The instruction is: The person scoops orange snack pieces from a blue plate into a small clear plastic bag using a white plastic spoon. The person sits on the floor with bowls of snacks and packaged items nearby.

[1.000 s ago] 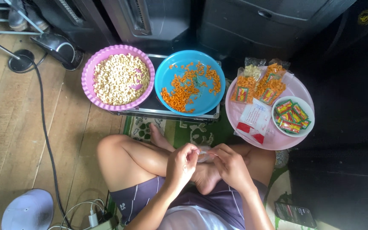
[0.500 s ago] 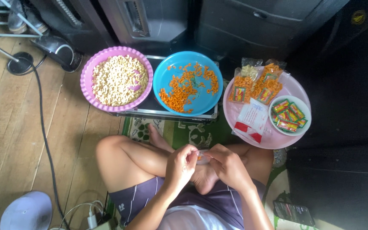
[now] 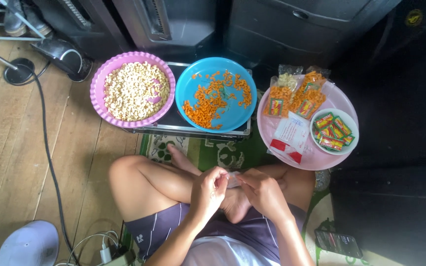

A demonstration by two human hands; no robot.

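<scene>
Head view: person sits cross-legged on the wooden floor (image 3: pixel 20 148). Left hand (image 3: pixel 208 189) and right hand (image 3: pixel 262 192) are close together over the lap, both pinching a small clear packet (image 3: pixel 233 180) between the fingertips. Ahead: purple bowl (image 3: pixel 99 81) of pale nuts, blue bowl (image 3: pixel 186 83) of orange snacks, pink tray (image 3: pixel 316 160) with filled packets.

We're sitting cross-legged, both forearms angled inward over the lap. Left hand (image 3: pixel 208 189) is curled, fingers bent toward the thumb in a pinch grip. Right hand (image 3: pixel 264 192) sits just beside it, fingers curled, thumb and fingertips pointing toward the left. The two fingertip sets are nearly touching above the crossed feet.
</scene>
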